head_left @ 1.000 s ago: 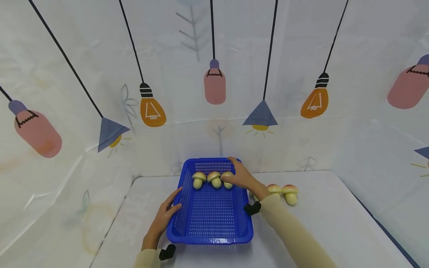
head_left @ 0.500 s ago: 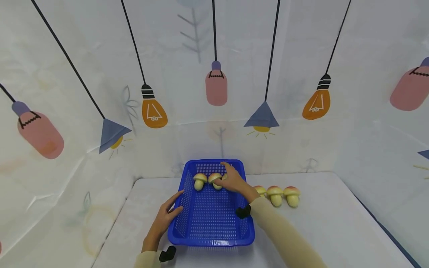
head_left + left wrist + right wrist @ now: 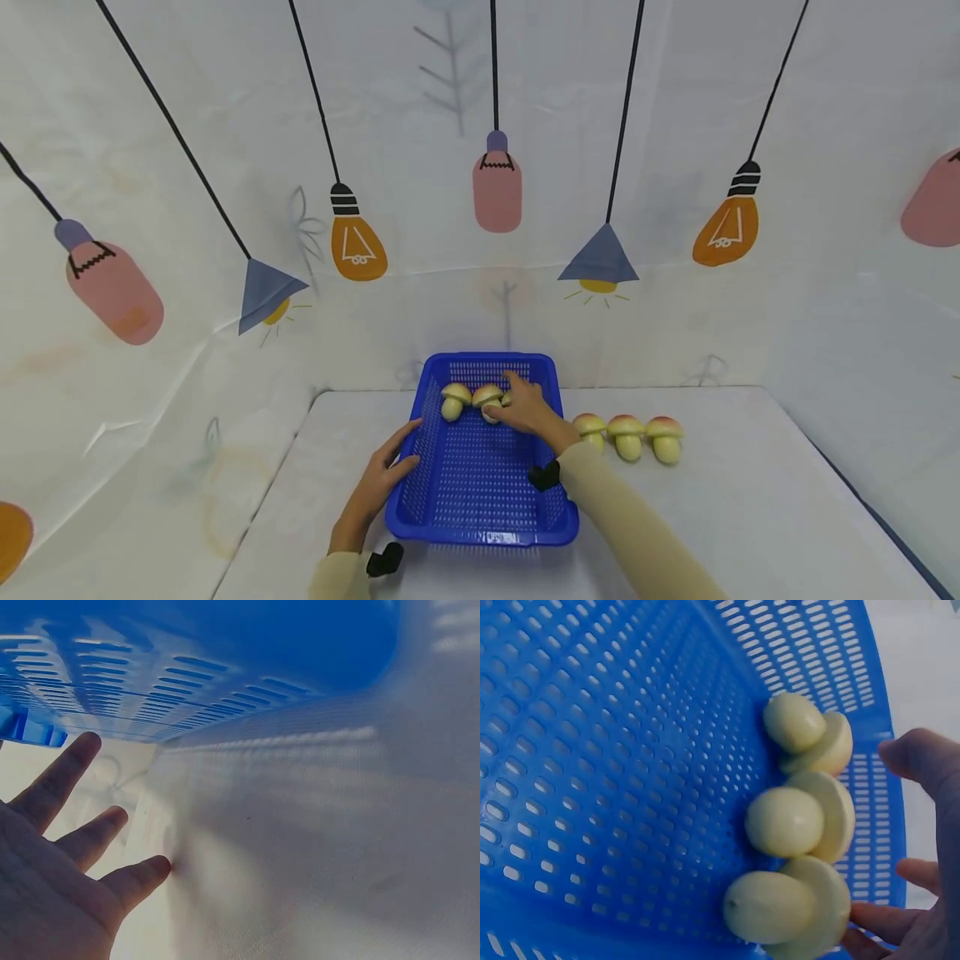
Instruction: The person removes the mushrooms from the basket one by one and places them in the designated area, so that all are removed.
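The blue plastic basket stands on the white table, with three toy mushrooms lying in a row at its far end. The left mushroom and middle mushroom show in the head view; my right hand mostly hides the right mushroom. That hand is over the basket's far right part with fingers spread. In the right wrist view its lower fingertips are at the right mushroom's cap. My left hand rests against the basket's left side, fingers straight and apart.
Three more toy mushrooms, a near one, a middle one and a far right one, stand in a row on the table right of the basket. A white printed sheet rises behind the table.
My right hand has moved left from the basket's right rim to over the right and middle mushrooms. The left hand stays at the left side. The head view has shifted slightly.
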`<state>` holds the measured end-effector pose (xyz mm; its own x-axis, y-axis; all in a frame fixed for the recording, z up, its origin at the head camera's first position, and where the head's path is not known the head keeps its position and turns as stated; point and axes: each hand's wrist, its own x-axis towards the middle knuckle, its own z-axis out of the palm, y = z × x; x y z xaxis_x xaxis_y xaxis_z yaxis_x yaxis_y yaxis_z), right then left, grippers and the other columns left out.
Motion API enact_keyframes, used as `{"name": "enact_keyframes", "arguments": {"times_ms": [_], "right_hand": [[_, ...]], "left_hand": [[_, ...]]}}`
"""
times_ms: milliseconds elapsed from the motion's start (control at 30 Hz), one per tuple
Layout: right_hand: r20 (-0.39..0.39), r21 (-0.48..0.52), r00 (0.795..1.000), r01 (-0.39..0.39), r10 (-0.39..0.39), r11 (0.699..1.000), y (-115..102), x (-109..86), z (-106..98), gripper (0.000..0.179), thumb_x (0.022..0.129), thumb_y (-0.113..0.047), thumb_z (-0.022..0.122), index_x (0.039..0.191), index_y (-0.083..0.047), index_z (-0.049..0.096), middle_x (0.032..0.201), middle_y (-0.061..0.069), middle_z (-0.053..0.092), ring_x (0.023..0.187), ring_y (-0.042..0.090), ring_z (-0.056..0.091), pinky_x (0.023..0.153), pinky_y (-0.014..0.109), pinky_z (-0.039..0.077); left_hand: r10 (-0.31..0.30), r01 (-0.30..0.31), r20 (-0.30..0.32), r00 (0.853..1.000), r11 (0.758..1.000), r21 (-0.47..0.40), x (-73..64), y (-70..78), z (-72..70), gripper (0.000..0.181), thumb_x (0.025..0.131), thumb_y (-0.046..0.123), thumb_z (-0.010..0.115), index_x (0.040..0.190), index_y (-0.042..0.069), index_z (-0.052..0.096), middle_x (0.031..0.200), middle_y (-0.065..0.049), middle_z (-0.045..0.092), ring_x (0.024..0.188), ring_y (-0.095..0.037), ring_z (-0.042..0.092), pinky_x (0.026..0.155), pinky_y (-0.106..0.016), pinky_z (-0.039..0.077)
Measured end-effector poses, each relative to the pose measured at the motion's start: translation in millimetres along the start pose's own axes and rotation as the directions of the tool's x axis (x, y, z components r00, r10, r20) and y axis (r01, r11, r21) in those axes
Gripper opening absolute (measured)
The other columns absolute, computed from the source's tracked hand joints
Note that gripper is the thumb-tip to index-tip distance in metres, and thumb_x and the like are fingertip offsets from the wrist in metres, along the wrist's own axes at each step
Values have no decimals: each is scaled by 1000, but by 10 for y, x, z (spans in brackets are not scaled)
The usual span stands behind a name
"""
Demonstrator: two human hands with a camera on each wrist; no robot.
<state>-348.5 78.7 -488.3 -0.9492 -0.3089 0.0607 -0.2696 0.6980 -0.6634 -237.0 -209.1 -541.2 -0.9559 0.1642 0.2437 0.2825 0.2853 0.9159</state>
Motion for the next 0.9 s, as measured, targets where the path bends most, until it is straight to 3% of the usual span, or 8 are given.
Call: {"name": "enact_keyframes", "arguments": {"times_ms": [100,233,333,700,900], "right_hand": [[6,-20,1000,25,-25,999,-19,-27,-9,81,88,-39,75,151,-1,43,140,24,60,131,50,51,107,61,41],[68,6,996,53,-53,999,-44,-104,-10,78,84,-31,80,146,2,47,128,24,65,117,40,63,99,55,50],[98,0,993,61,-61,998,-43,-142,1,74,81,-25,83,142,3,51,132,25,64,118,37,62,98,52,51],[56,-32,998,-27,29,999,-35,-188,62,64,75,-8,87,131,7,58,127,28,65,115,40,63,94,50,54],[69,-21,994,-88,89,996,-5,-204,101,61,73,-9,87,126,6,61,117,22,68,105,35,66,89,46,56]], "left_hand": [[-14,14,-3,1000,1000,1,7,8,0,61,100,18,59,158,19,42,164,-16,37,152,-44,30,117,-69,23],[-21,21,-6,1000,1000,0,-4,19,-9,61,99,17,59,158,18,43,164,-17,37,152,-45,30,117,-70,23],[-18,18,-10,1000,1000,-3,-15,24,-17,61,99,15,59,157,17,43,164,-17,37,152,-44,30,116,-69,24],[-32,31,-19,999,999,-11,0,26,-1,60,99,15,59,157,17,44,164,-17,38,151,-45,32,116,-68,26],[-30,30,-16,999,1000,3,1,24,15,60,100,16,58,158,16,43,164,-18,37,151,-46,31,115,-69,26]]}}
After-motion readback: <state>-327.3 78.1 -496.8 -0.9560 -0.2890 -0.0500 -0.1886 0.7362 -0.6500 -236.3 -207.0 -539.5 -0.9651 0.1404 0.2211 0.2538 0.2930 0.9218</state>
